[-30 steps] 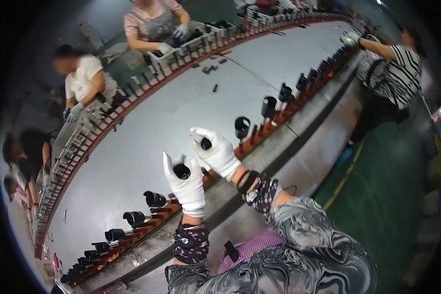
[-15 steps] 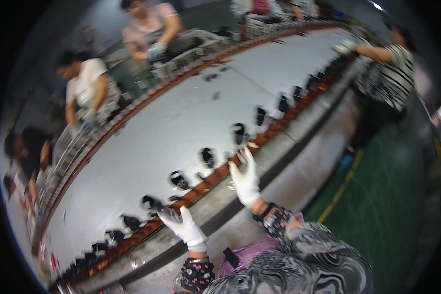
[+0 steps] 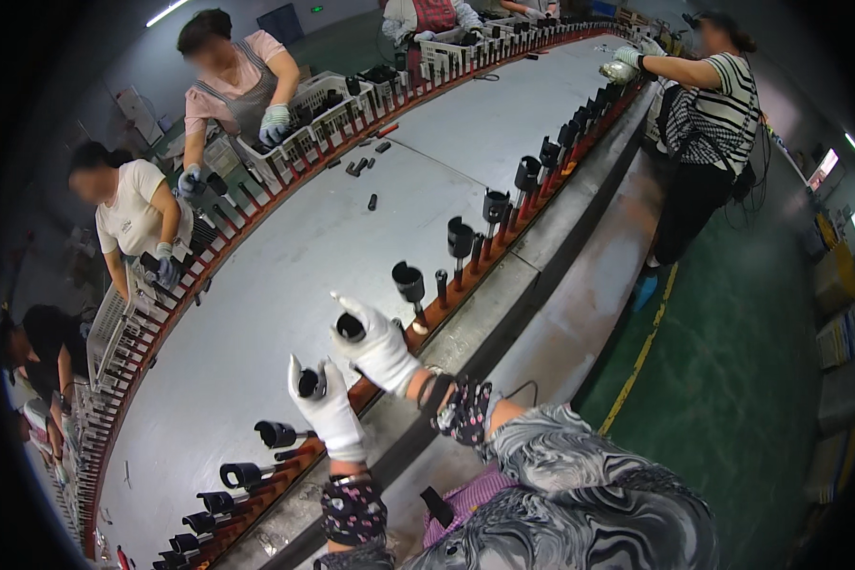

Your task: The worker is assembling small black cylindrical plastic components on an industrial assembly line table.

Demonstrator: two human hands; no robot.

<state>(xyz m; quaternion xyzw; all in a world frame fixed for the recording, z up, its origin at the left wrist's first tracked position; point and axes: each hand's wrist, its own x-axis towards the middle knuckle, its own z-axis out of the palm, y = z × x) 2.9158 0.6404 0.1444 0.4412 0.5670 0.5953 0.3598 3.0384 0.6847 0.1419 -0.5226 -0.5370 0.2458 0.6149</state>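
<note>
while each gloved hand grips a small black cup-shaped part, the person holds both just above the near edge of the long grey conveyor table (image 3: 285, 275). the left hand (image 3: 328, 410) is closed around the left black part (image 3: 310, 382), its open mouth facing up toward the camera; the right hand (image 3: 378, 346) is wrapped likewise round the right black part (image 3: 350, 327), a little higher and farther along the line. judging from the pose, the parts are in mid-handling between the hands and the red rail of pegs (image 3: 446, 302) that runs beside the table edge, and setting one down would call for lining its hollow over a free peg just beyond the fingers.

nearest along the rail stand more black cups on stems (image 3: 409, 282), spaced one after another toward the far end, and others lie tilted on the rail to the left (image 3: 277, 434). these close neighbours leave little room on either side of the hands. a co-worker in a striped shirt (image 3: 708, 104) stands farther down the same side, and across the table other workers (image 3: 142, 218) handle parts by white baskets (image 3: 313, 123). a few loose black pieces (image 3: 356, 168) lie on the table's middle, well apart from the hands.
</note>
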